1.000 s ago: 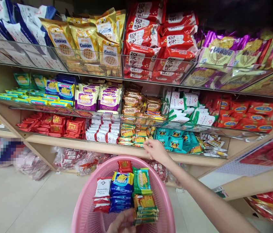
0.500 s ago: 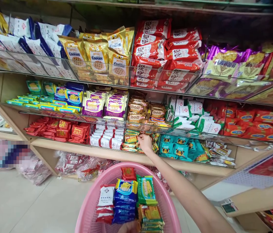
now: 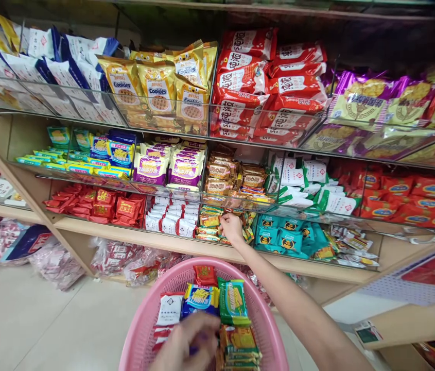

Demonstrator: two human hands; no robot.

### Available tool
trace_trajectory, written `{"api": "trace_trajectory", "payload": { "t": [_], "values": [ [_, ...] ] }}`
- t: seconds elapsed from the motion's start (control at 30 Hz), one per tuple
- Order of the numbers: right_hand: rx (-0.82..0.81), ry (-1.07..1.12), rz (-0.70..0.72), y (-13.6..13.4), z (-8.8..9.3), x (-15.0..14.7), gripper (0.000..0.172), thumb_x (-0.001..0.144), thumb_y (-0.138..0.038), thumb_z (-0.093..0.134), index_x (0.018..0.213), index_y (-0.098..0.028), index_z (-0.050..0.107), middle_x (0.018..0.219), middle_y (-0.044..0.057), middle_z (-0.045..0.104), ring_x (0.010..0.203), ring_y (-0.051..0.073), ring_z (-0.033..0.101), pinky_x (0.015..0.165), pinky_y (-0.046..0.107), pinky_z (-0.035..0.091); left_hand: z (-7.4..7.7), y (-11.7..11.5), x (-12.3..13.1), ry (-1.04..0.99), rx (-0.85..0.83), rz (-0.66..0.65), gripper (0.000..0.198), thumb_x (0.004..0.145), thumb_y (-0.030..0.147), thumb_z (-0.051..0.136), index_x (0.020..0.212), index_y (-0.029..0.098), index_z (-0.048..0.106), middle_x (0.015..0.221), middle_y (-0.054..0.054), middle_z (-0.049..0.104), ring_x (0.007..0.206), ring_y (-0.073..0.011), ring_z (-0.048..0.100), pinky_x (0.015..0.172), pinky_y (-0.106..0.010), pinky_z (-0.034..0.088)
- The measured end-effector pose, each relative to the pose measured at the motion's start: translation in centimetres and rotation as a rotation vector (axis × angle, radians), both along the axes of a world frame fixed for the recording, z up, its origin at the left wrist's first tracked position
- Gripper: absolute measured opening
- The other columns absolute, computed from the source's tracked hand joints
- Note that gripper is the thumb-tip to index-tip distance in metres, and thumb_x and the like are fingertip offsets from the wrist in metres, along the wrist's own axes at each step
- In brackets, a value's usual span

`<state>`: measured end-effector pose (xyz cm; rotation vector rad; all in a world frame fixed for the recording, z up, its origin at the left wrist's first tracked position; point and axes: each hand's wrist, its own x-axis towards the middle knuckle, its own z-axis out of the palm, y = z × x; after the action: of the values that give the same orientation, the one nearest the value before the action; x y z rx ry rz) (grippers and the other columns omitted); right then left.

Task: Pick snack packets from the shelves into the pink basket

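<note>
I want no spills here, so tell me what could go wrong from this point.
The right hand is among the gold packets on the low shelf, close to the teal packets; it might knock neighbours out of place. The left hand, blurred, is over the pink basket, close beside a stack of gold-and-green packets; a brush could topple that stack.

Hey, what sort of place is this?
Probably a snack shop: tiered shelves hold sorted Cookies bags and soda biscuit packs, and a pink basket holds assorted packets.
</note>
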<state>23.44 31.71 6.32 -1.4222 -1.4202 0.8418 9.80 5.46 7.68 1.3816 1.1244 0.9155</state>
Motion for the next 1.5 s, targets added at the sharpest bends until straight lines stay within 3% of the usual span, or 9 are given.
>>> {"api": "trace_trajectory", "payload": {
  "t": [0.03, 0.1, 0.17, 0.2, 0.27, 0.37, 0.53, 0.83, 1.5],
  "values": [
    [0.003, 0.002, 0.003, 0.0, 0.0, 0.0, 0.01, 0.077, -0.022, 0.05, 0.068, -0.02, 0.054, 0.045, -0.005, 0.055, 0.03, 0.01, 0.047, 0.034, 0.021, 0.035, 1.7, 1.9, -0.4, 0.06, 0.071, 0.027, 0.027, 0.085, 0.041, 0.053, 0.104, 0.024, 0.065, 0.105, -0.007, 0.067, 0.102, -0.0228, 0.061, 0.097, -0.04, 0.045],
    [0.009, 0.007, 0.005, 0.0, 0.0, -0.1, 0.011, 0.077, -0.022, 0.05, 0.068, -0.019, 0.054, 0.044, -0.005, 0.055, 0.03, 0.01, 0.046, 0.034, 0.021, 0.035, 4.4, 6.5, -1.0, 0.437, 0.358, 0.015, 0.027, 0.09, 0.03, 0.043, 0.107, 0.022, 0.062, 0.108, -0.008, 0.065, 0.105, -0.0212, 0.06, 0.095, -0.036, 0.046],
    [0.017, 0.013, 0.003, 0.0, 0.0, -0.2, 0.012, 0.078, -0.022, 0.05, 0.067, -0.019, 0.053, 0.043, -0.006, 0.053, 0.029, 0.01, 0.046, 0.033, 0.021, 0.033, 5.8, 11.5, -0.9, 0.797, 0.525, 0.014, 0.029, 0.09, 0.016, 0.036, 0.105, 0.016, 0.061, 0.107, -0.01, 0.063, 0.106, -0.0189, 0.06, 0.095, -0.031, 0.045],
    [0.02, 0.017, 0.002, 0.1, 0.0, -0.3, 0.012, 0.078, -0.021, 0.049, 0.067, -0.019, 0.053, 0.042, -0.006, 0.053, 0.029, 0.01, 0.045, 0.033, 0.021, 0.033, 6.1, 13.9, -0.7, 0.985, 0.55, 0.009, 0.03, 0.089, 0.011, 0.034, 0.105, 0.016, 0.06, 0.107, -0.01, 0.063, 0.106, -0.018, 0.06, 0.094, -0.029, 0.046],
    [0.023, 0.022, 0.003, 0.1, -0.1, -0.4, 0.011, 0.078, -0.02, 0.049, 0.067, -0.019, 0.053, 0.041, -0.006, 0.052, 0.028, 0.01, 0.045, 0.033, 0.021, 0.033, 6.2, 17.8, -0.1, 1.101, 0.545, 0.009, 0.032, 0.085, 0.006, 0.036, 0.107, 0.013, 0.058, 0.106, -0.013, 0.063, 0.099, -0.0212, 0.064, 0.087, -0.032, 0.05],
    [0.013, 0.03, 0.013, 0.3, 0.0, -0.4, 0.011, 0.077, -0.018, 0.048, 0.067, -0.019, 0.053, 0.041, -0.006, 0.052, 0.028, 0.01, 0.045, 0.031, 0.02, 0.032, 5.8, 21.0, 0.8, 1.204, 0.529, 0.001, 0.035, 0.081, 0.003, 0.037, 0.107, 0.011, 0.059, 0.104, -0.016, 0.064, 0.091, -0.0244, 0.067, 0.077, -0.034, 0.053],
    [0.001, 0.031, 0.024, 0.1, 0.3, -0.4, 0.012, 0.077, -0.017, 0.048, 0.066, -0.019, 0.052, 0.041, -0.007, 0.051, 0.027, 0.009, 0.044, 0.031, 0.02, 0.032, 5.4, 22.2, 1.6, 1.332, 0.531, -0.007, 0.034, 0.086, 0.004, 0.033, 0.103, 0.009, 0.062, 0.1, -0.018, 0.066, 0.1, -0.0273, 0.065, 0.081, -0.036, 0.053],
    [0.011, 0.055, 0.031, 0.0, 0.4, -0.5, 0.015, 0.077, -0.017, 0.046, 0.064, -0.021, 0.051, 0.041, -0.007, 0.051, 0.027, 0.01, 0.045, 0.032, 0.021, 0.031, 5.9, 22.8, 1.9, 1.43, 0.503, -0.022, 0.03, 0.09, 0.01, 0.036, 0.108, 0.008, 0.06, 0.101, -0.016, 0.068, 0.095, -0.0264, 0.067, 0.078, -0.042, 0.055],
    [0.14, 0.107, 0.095, -1.9, 0.2, 0.0, 0.013, 0.078, -0.033, 0.044, 0.072, -0.022, 0.047, 0.051, -0.006, 0.053, 0.032, 0.01, 0.047, 0.034, 0.022, 0.033, 5.5, 23.3, 1.1, 1.34, 0.506, 0.025, 0.033, 0.088, 0.016, 0.036, 0.109, 0.015, 0.06, 0.102, -0.017, 0.067, 0.097, -0.0283, 0.066, 0.078, -0.038, 0.053]
  ]
}}
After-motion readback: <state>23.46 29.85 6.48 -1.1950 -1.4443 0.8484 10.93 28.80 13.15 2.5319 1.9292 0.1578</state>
